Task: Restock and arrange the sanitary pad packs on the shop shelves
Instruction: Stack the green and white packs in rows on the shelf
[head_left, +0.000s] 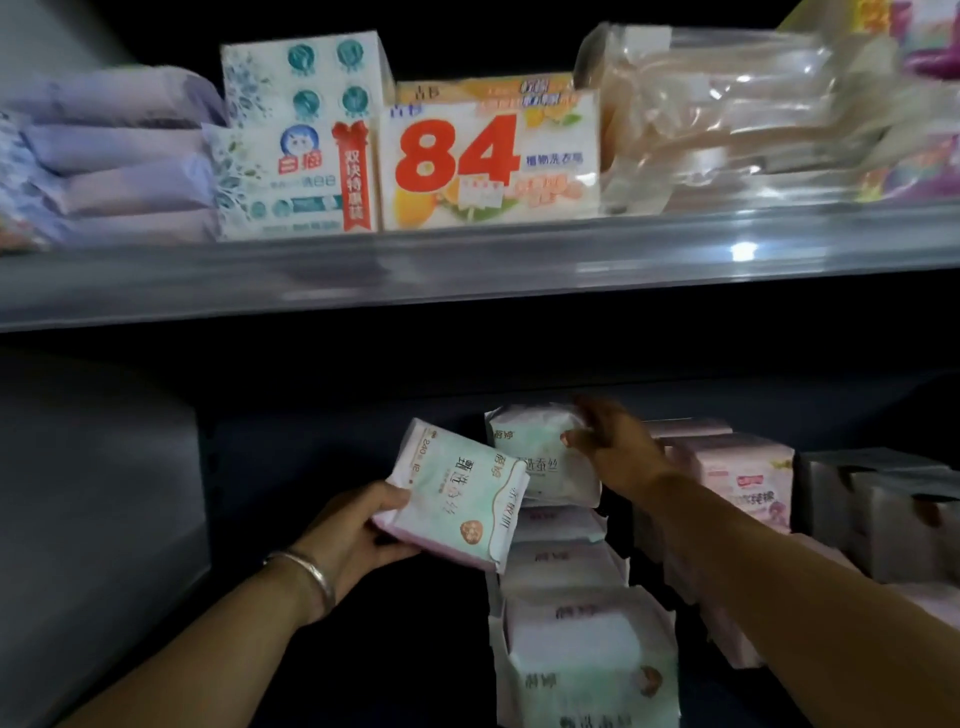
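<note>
My left hand (353, 530), with a metal bangle on the wrist, grips a white and mint-green sanitary pad pack (460, 496) tilted in front of the dark lower shelf. Further in, my right hand (608, 441) grasps the right edge of a second similar pack (535, 457), which rests on top of a row of the same packs (566, 571) running toward me. Pink pad packs (743, 478) stand just right of my right forearm.
Grey boxed goods (883, 509) sit at the lower right. The upper shelf (467, 270) carries purple packs (119, 156), white soap boxes (301, 156), an orange "84" soap pack (488, 166) and clear-wrapped items (727, 119). Dark open space lies left of the row.
</note>
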